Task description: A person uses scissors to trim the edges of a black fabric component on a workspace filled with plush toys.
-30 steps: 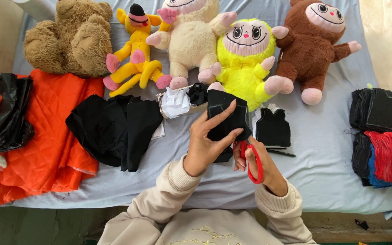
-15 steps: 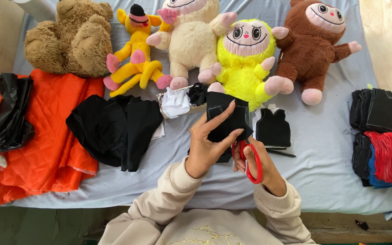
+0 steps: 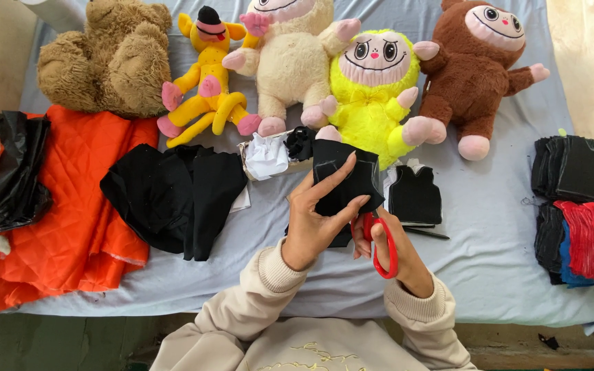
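My left hand (image 3: pixel 314 220) holds up a small piece of black fabric (image 3: pixel 345 180) above a grey-blue sheet (image 3: pixel 489 227), fingers spread across it. My right hand (image 3: pixel 397 251) grips red-handled scissors (image 3: pixel 381 244), whose blades are hidden under the fabric. Just right of the fabric lies a small black vest-shaped cutout (image 3: pixel 415 196) on white paper.
Several plush toys line the far side: a brown bear (image 3: pixel 108 58), a yellow figure (image 3: pixel 207 82), a cream doll (image 3: pixel 290 62), a yellow doll (image 3: pixel 372 89), a brown doll (image 3: pixel 476 69). Black cloth (image 3: pixel 173 196) and orange quilted fabric (image 3: pixel 70 220) lie left. Stacked black, red and blue pieces (image 3: pixel 579 206) sit right.
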